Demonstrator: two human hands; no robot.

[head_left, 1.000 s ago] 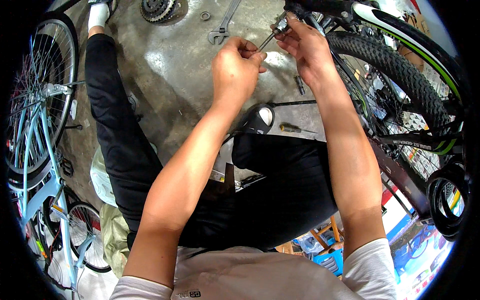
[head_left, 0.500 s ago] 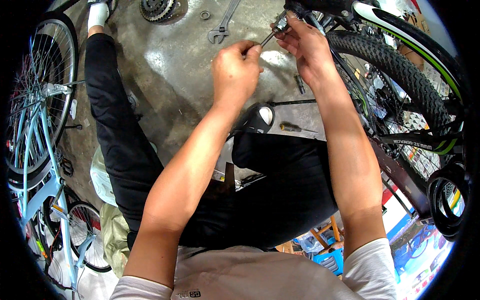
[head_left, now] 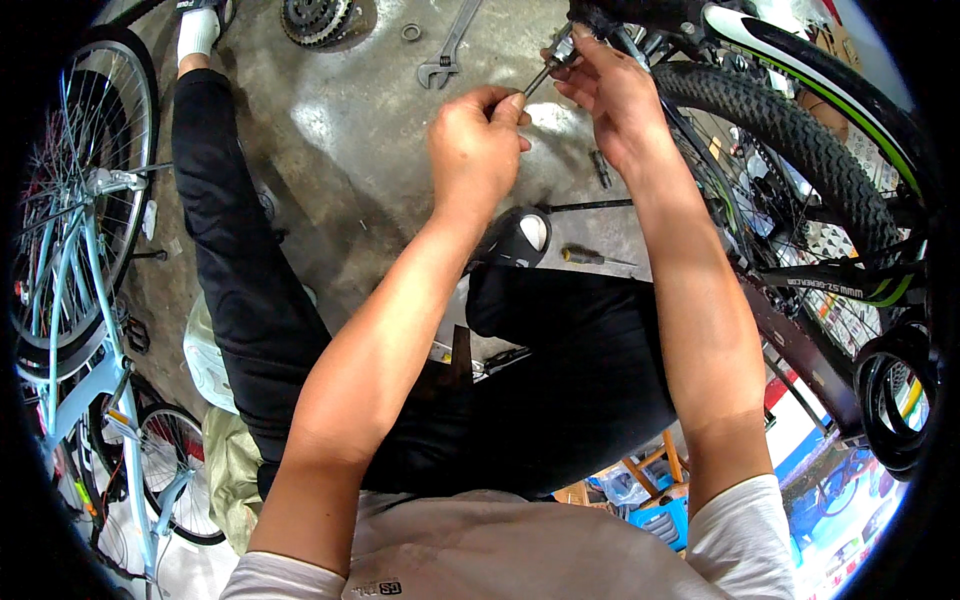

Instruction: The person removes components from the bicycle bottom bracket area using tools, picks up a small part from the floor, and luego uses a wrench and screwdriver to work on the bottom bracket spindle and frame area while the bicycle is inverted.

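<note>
Head: rod (head_left: 537, 81) in left hand (head_left: 473, 147)

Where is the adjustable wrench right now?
In the head view, the adjustable wrench lies on the floor at upper centre, right of a metal ring and above the left hand.

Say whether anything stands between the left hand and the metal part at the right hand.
Only the thin rod in the left hand spans the gap to the metal part; nothing else visible intervenes.

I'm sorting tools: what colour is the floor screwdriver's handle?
The handle is yellow and black, clearest in the head view.
</note>
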